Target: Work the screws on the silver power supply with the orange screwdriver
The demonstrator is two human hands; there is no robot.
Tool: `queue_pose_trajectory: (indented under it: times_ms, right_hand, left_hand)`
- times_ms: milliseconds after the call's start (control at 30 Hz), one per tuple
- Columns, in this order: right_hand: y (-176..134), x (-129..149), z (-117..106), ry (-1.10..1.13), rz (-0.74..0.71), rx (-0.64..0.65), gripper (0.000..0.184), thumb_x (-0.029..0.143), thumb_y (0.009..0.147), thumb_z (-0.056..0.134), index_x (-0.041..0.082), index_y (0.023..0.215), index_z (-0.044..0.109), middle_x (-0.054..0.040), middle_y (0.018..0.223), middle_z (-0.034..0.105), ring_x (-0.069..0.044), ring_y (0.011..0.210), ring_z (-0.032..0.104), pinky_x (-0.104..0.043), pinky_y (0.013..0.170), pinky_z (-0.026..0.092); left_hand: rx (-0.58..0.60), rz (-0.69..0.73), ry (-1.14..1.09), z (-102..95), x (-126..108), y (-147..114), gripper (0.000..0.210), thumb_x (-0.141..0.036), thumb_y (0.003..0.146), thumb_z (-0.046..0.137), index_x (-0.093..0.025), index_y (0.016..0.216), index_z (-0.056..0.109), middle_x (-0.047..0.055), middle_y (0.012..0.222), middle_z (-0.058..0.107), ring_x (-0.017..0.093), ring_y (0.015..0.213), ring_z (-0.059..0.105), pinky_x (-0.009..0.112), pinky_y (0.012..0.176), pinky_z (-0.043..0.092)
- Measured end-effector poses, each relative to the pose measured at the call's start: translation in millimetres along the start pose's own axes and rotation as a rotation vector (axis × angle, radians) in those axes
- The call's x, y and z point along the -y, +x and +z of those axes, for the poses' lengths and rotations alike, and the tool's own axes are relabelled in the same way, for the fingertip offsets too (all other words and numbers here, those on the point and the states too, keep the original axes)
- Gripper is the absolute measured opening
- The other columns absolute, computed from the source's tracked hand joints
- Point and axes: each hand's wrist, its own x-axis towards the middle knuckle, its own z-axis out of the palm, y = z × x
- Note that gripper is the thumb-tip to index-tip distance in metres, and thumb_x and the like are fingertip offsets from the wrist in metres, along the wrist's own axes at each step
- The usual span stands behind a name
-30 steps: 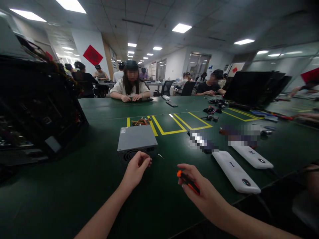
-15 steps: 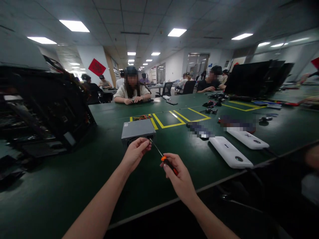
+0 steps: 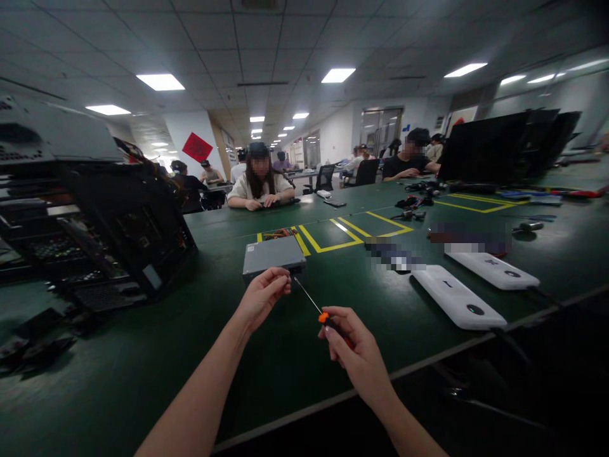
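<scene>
My right hand [image 3: 354, 349] is closed around the black and orange handle of a screwdriver [image 3: 310, 299], whose thin metal shaft slants up and left. Just to the left of its tip, my left hand [image 3: 266, 298] has thumb and forefinger pinched together. Whatever lies in that pinch is too small to make out. Behind the left fingers a grey metal computer power supply [image 3: 275, 254] rests on the green table [image 3: 280, 368], its near side partly hidden by the hand. Coloured cables [image 3: 280, 233] lie at its far side.
An opened black computer case [image 3: 143, 235] stands at the left. White power banks [image 3: 457, 297] lie at the right, beyond them monitors [image 3: 495, 149]. Yellow tape [image 3: 333, 246] marks the table. Across it sits a person [image 3: 261, 184] with both hands on the tabletop.
The view has shifted, so the scene sits a little further right and lower. The screwdriver tip, at my left fingertips before, now shows a small gap from them.
</scene>
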Motion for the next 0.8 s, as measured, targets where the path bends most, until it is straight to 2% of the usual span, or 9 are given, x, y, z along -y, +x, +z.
queue_pose_trajectory:
  times_ms: [367, 800]
  right_hand:
    - [1.0, -1.2, 0.4, -0.020, 0.004, 0.022, 0.023, 0.031, 0.086, 0.046, 0.021, 0.107, 0.047, -0.0013, 0.080, 0.058, -0.010, 0.060, 0.050, -0.022, 0.052, 0.042]
    - [2.0, -6.1, 0.4, -0.144, -0.004, 0.026, 0.022, 0.028, 0.086, 0.046, 0.021, 0.106, 0.048, -0.0007, 0.080, 0.058, -0.011, 0.063, 0.051, -0.025, 0.057, 0.041]
  left_hand:
    - [0.081, -0.001, 0.114, 2.1, 2.3, -1.7, 0.014, -0.025, 0.073, 0.064, -0.015, 0.083, 0.062, 0.000, 0.077, 0.060, 0.007, 0.068, 0.055, 0.020, 0.067, 0.045]
    - [0.086, 0.010, 0.258, -0.6, 4.2, 0.8, 0.023, -0.035, 0.075, 0.061, -0.014, 0.079, 0.057, -0.001, 0.072, 0.055, 0.007, 0.062, 0.050, 0.022, 0.062, 0.042]
